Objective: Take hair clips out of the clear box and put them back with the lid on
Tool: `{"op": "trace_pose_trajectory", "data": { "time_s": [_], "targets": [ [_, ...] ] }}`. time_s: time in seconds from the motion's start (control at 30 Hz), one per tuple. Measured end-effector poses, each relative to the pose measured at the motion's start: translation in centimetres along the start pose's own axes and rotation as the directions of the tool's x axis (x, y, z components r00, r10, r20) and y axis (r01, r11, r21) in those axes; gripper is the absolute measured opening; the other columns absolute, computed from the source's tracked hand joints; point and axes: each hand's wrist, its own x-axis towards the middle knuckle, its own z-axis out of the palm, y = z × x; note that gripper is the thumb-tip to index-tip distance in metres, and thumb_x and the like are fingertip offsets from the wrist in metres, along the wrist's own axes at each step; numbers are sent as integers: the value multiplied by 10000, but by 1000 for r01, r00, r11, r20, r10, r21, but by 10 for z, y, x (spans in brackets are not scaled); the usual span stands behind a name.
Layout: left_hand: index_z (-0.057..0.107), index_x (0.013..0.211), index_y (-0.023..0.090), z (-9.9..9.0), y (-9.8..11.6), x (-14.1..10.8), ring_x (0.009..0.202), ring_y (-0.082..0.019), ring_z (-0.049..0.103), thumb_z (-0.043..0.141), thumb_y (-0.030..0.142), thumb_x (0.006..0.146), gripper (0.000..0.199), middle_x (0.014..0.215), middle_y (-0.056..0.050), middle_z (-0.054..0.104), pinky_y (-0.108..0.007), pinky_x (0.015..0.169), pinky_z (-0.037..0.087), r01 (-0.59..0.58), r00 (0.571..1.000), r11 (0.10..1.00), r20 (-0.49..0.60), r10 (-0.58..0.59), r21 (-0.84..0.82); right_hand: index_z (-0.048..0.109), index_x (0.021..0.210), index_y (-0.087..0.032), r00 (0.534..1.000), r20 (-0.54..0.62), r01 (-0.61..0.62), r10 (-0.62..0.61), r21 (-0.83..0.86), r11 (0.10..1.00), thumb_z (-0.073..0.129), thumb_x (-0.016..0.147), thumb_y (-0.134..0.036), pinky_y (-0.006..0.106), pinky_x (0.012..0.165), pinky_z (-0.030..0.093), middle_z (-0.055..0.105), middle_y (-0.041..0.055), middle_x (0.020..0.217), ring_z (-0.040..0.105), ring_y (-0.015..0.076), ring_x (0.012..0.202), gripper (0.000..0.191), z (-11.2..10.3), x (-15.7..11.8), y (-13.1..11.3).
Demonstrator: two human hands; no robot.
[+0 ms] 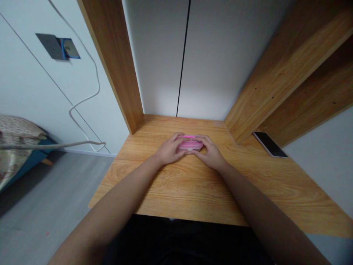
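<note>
On a light-brown wood-grain desk (187, 187), towards its back edge and roughly midway between the person's forearms, sits a small, clear plastic container with a pink band and a bright pink strip on top (190, 144). The left hand (170, 150) is curled round its left side and the right hand (211, 152) round its right side, so the container is held between the two, fingers over the upper part and thumbs near the front edge. Through the clear wall the middle looks pink, with something whitish low at the front; whether the pink is the contents or part of the container itself, I cannot tell. To the right, well apart from the hands, a dark-screened phone with a pale edge (270, 144) lies flat on the desk, beside the upright wooden boards (275, 84). Behind the container stands a pale panel with a thin black vertical seam (160, 59). On the left, a thin white cable (97, 70) hangs across the white wall, passing near a grey socket plate (52, 46) that sits askew beside an opening.
</note>
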Motion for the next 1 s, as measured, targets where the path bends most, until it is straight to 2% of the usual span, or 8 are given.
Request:
{"op": "trace_pose_trajectory", "data": {
  "time_s": [0.47, 0.8, 1.0],
  "targets": [
    [513, 1427, 225, 0, 0, 0, 1326, -293, 520, 626, 410, 927, 545, 1403, -154, 500, -466, 1115, 478, -16, 1000, 1000, -7, 16, -14, 597, 1288, -283, 1000, 0, -2, 2, 3, 1000, 737, 862, -311, 513, 1120, 460, 587, 97, 1302, 550, 277, 1283, 449, 0, -1, 1],
    [520, 1423, 236, 1, 0, 0, 1325, -293, 524, 634, 426, 922, 548, 1411, -148, 496, -455, 1116, 478, 10, 1000, 1000, -12, -10, -23, 602, 1288, -283, 1000, 1, -11, 11, 7, 1000, 735, 864, -328, 513, 1117, 460, 592, 100, 1303, 552, 280, 1283, 447, 0, 0, -1],
    [464, 1468, 245, 2, 0, -1, 1341, -305, 513, 627, 413, 922, 593, 1454, -152, 466, -481, 1117, 475, 36, 999, 999, 10, -36, -11, 610, 1293, -294, 1000, -11, -17, 17, 8, 1000, 733, 869, -342, 532, 1109, 463, 596, 97, 1301, 559, 289, 1276, 443, 1, 0, -1]
  ]
}}
